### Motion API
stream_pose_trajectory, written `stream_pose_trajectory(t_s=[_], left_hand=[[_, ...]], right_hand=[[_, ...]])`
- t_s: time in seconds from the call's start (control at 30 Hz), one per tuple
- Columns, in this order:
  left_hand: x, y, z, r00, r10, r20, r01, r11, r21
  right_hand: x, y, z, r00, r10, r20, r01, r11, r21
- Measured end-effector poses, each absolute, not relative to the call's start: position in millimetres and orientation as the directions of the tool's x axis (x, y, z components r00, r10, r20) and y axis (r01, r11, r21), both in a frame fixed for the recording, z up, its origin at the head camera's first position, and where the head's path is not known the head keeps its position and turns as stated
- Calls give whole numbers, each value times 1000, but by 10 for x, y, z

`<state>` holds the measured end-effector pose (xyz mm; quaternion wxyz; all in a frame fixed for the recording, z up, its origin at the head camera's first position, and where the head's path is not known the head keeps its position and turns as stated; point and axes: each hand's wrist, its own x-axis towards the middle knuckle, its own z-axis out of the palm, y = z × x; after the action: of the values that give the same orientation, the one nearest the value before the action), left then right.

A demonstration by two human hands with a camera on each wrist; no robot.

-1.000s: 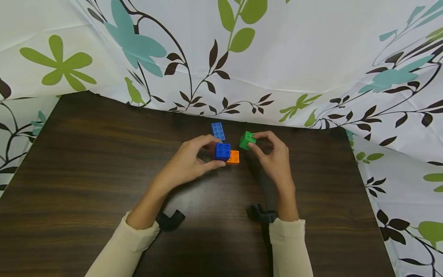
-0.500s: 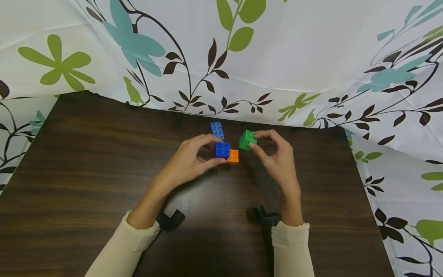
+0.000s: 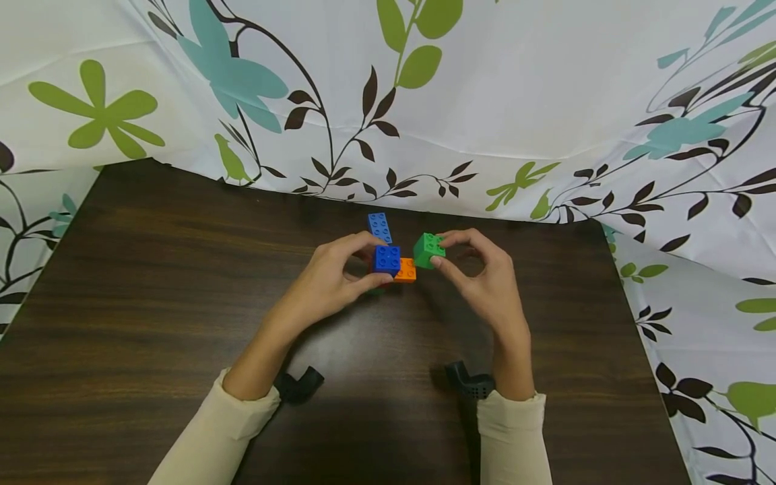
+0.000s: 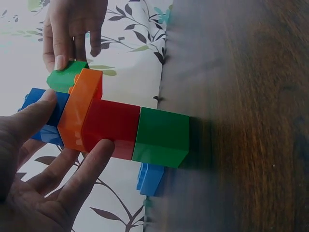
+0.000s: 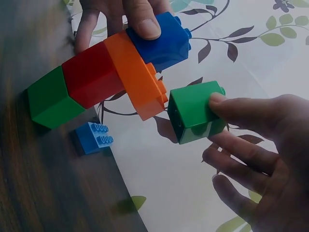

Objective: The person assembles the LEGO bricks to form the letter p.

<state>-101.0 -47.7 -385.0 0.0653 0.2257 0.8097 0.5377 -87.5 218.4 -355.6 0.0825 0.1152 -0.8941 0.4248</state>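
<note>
Lower and closer to the orange brick (image 3: 405, 271) than half a second ago, the upper green brick (image 3: 428, 252) has shifted together with the right hand (image 3: 492, 286), while the left hand (image 3: 327, 279) stays at practically the same spot on the stack; the right hand pinches the upper green brick between thumb and fingertips, studs up, and holds it raised over the table (image 3: 182, 256), just beside the studded end of the orange brick; in the right wrist view a narrow gap seems to part the two, though contact at the near corner cannot be ruled out; the left hand grips the dark-blue brick (image 3: 386, 261) between thumb and fingers, with one finger lower down at the red brick (image 5: 92, 75); the stack runs, from the bottom, lower green brick (image 5: 53, 96), red brick, orange brick, dark-blue brick, the orange one being longer and jutting out past the red on the right hand's side, the dark-blue one covering its other end; behind the stack a light-blue brick (image 3: 379, 228) lies studs up on the dark wood-grain table, well short of both hands' grip; a white curtain (image 3: 515, 87) printed with leaves, flowers and birds hangs along the back and sides; both forearms wear cream sleeves (image 3: 512, 431).
</note>
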Motion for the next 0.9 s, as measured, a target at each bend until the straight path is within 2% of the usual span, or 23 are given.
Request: stream_pose_trajectory(t_s=[0.57, 0.9], left_hand=[[-1005, -472, -3854, -892, 428, 143, 303, 334, 893], [-1008, -475, -3852, -890, 430, 152, 312, 329, 892]], right_hand=[[-814, 2180, -3508, -929, -272, 252, -365, 552, -750], [-769, 2145, -3468, -918, -289, 270, -392, 570, -723]])
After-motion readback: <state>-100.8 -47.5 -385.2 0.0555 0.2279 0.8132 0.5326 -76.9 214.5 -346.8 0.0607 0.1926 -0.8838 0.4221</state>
